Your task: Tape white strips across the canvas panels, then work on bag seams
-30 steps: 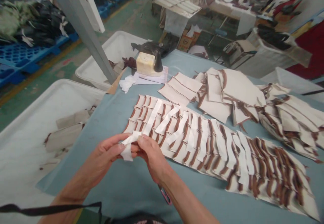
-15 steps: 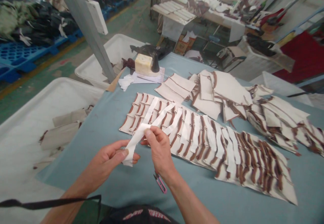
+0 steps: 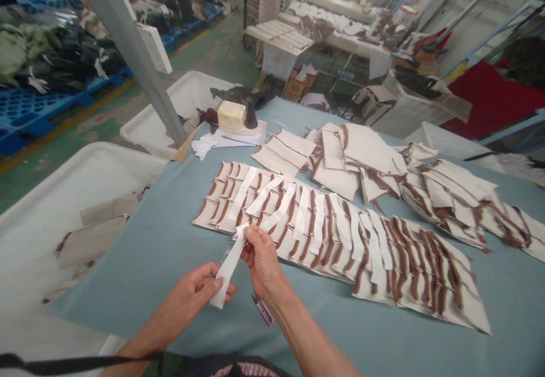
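Observation:
A white fabric strip (image 3: 230,267) is stretched slantwise between my hands above the blue-green table covering. My left hand (image 3: 203,287) pinches its lower end, and my right hand (image 3: 260,252) grips the upper end between thumb and fingers. Just beyond lies a long overlapping row of cream fabric pieces with brown edging (image 3: 323,235). Several white strips (image 3: 302,213) lie across that row. Under my right wrist, a pair of pink-handled thread snips (image 3: 263,311) rests on the table, partly hidden by the arm.
Loose cream pieces (image 3: 370,149) are heaped at the table's back right. A yellowish block (image 3: 231,117) and a dark cone stand on papers at the back left. White bins (image 3: 97,155) and a grey metal post (image 3: 128,53) flank the table's left side.
Both hands, still holding the white strip, have moved slightly down in view. The strip now hangs straighter and steeper. The whole scene has shifted a little left as the camera turned.

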`<action>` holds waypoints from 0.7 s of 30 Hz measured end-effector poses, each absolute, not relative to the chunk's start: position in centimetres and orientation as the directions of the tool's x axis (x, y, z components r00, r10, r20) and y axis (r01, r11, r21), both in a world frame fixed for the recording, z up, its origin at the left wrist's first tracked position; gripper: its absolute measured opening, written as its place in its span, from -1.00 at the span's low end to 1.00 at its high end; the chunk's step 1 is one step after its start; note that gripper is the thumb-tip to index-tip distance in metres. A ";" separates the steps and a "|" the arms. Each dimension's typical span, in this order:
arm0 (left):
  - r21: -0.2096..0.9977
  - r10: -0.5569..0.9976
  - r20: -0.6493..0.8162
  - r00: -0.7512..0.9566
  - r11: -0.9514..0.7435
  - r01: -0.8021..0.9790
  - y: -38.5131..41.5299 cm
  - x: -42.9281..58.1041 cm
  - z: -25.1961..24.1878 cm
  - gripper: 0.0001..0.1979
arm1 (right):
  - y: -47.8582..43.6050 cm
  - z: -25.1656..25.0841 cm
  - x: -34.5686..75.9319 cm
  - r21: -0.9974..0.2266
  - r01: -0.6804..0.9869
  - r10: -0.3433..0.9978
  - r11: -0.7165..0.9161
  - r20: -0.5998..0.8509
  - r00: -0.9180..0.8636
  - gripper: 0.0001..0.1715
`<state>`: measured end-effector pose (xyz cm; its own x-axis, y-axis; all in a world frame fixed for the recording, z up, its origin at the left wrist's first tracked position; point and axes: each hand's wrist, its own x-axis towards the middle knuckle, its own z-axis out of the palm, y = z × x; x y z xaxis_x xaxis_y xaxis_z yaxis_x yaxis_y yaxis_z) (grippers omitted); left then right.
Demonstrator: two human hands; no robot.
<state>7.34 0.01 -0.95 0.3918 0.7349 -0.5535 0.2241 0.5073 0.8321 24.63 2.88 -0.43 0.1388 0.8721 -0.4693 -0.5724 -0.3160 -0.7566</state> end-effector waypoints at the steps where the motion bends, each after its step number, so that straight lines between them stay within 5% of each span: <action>1: 0.822 0.731 -0.568 0.378 0.527 0.217 0.0 7.6 -0.9 -0.29 | 3.1 -0.7 24.8 -0.764 -0.564 0.874 -0.312 -0.464 0.146 -0.48; 21: 0.799 0.733 -0.601 0.321 0.561 0.214 4.3 5.2 -5.2 -0.51 | 9.6 -3.6 23.8 -0.772 -0.436 0.857 -0.463 -0.515 0.002 -0.41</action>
<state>5.23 4.28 -5.19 0.3206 0.7325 -0.6005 0.2142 0.5615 0.7993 23.82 9.59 -3.64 0.0019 0.8572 -0.5150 -0.4356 -0.4628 -0.7720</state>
